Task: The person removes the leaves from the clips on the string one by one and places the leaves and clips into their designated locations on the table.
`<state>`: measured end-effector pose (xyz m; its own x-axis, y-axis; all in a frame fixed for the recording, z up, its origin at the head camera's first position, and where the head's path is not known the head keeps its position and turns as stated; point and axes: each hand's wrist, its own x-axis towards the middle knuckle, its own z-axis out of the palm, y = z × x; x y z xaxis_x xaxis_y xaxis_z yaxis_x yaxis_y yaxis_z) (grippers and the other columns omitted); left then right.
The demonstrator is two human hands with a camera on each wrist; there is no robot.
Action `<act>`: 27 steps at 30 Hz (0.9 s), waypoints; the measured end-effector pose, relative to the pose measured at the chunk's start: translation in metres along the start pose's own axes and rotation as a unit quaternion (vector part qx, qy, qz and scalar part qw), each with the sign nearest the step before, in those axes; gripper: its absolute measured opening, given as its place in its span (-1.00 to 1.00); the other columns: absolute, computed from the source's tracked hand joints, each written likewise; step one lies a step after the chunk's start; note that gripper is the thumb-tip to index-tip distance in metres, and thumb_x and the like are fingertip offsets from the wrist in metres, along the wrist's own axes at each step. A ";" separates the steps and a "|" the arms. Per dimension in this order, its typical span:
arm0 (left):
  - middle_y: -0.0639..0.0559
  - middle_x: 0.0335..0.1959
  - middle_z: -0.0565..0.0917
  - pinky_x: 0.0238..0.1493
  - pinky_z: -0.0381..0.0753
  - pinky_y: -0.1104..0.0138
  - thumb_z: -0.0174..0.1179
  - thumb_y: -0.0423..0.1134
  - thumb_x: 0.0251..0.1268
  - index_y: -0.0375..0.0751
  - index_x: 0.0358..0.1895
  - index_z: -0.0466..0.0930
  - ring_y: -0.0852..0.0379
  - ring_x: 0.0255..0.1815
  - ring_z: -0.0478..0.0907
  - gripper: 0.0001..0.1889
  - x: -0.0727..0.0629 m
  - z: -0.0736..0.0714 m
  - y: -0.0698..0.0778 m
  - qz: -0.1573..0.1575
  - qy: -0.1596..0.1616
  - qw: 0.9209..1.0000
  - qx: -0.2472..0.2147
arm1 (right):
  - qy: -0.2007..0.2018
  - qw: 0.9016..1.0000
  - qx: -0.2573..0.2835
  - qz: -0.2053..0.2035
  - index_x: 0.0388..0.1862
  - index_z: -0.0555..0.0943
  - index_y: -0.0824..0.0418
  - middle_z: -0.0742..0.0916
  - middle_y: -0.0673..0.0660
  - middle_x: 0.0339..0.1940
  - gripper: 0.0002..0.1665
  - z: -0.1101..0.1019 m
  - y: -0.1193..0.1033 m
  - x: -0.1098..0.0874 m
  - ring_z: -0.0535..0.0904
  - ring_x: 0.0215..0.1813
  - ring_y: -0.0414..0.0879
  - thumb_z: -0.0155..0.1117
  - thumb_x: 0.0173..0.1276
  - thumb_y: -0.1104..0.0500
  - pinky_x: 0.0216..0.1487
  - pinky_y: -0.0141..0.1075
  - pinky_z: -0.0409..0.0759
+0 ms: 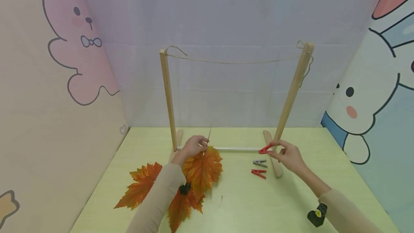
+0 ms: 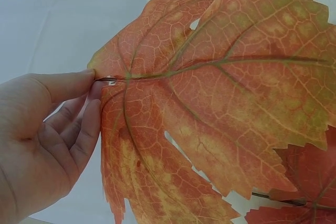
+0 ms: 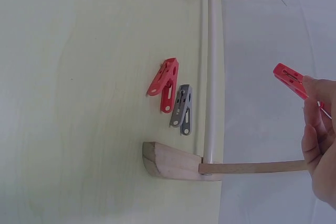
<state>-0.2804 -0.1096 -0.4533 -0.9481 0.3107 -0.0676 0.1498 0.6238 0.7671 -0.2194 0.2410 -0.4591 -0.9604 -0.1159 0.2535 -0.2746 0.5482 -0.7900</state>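
My left hand (image 1: 194,146) pinches the stem of an orange-red artificial maple leaf (image 1: 204,170) between thumb and fingers, and the blade hangs below the hand. In the left wrist view the grip on the leaf (image 2: 210,87) sits right at the base of its veins. My right hand (image 1: 289,156) holds a red clothespin (image 1: 265,149) by its handle end, close to the right post; the right wrist view shows the clothespin (image 3: 291,80) between thumb and fingers. Under that hand, a grey clothespin (image 1: 260,163) and another red clothespin (image 1: 258,173) lie on the table.
A wooden frame stands at the back, with a left post (image 1: 168,100), a right post (image 1: 292,89), a white bottom rod (image 1: 239,149) and a slightly sagging twine (image 1: 226,62) between the post tops. More maple leaves (image 1: 142,184) lie on the table (image 1: 245,208) by the left forearm.
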 end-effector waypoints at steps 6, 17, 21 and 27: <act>-0.09 -0.38 0.64 -0.42 0.53 0.35 0.20 -0.45 0.10 -0.33 -0.12 0.59 0.05 -0.32 0.54 -0.77 -0.003 0.007 -0.002 0.006 -0.006 1.000 -0.011 | -0.005 1.000 0.001 0.021 -0.09 0.58 0.33 0.66 0.27 -0.32 -0.61 0.002 0.004 -0.007 0.27 -0.76 -0.30 0.38 0.07 0.24 -0.77 -0.38 0.26; -0.15 -0.33 0.60 -0.38 0.58 0.30 0.18 -0.45 0.12 -0.46 -0.05 0.52 0.06 -0.35 0.54 -0.70 -0.006 0.021 -0.014 -0.014 -0.036 0.998 -0.057 | -0.001 1.000 -0.008 0.024 -0.10 0.59 0.32 0.64 0.14 -0.51 -0.60 0.006 0.014 -0.015 0.25 -0.78 -0.32 0.39 0.05 0.23 -0.78 -0.39 0.23; -0.17 -0.37 0.61 -0.42 0.58 0.30 0.18 -0.48 0.11 -0.51 -0.06 0.51 0.07 -0.42 0.55 -0.71 -0.009 0.026 -0.020 -0.008 -0.035 0.997 -0.066 | -0.005 0.999 -0.005 0.036 -0.07 0.58 0.33 0.66 0.25 -0.31 -0.57 0.009 0.022 -0.018 0.23 -0.78 -0.31 0.39 0.05 0.21 -0.78 -0.39 0.23; -0.18 -0.36 0.61 -0.48 0.58 0.30 0.16 -0.49 0.11 -0.54 -0.06 0.49 0.11 -0.50 0.56 -0.70 -0.013 0.035 -0.032 -0.025 -0.036 0.994 -0.105 | -0.008 0.999 0.004 0.043 -0.10 0.58 0.31 0.65 0.29 -0.20 -0.61 0.015 0.029 -0.024 0.23 -0.76 -0.30 0.38 0.06 0.24 -0.77 -0.40 0.25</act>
<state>-0.2630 -0.1083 -0.4988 -0.9292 0.3382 -0.1491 0.0337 0.4791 0.8771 -0.2052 0.2476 -0.4964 -0.9811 -0.0827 0.1751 -0.1914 0.5507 -0.8125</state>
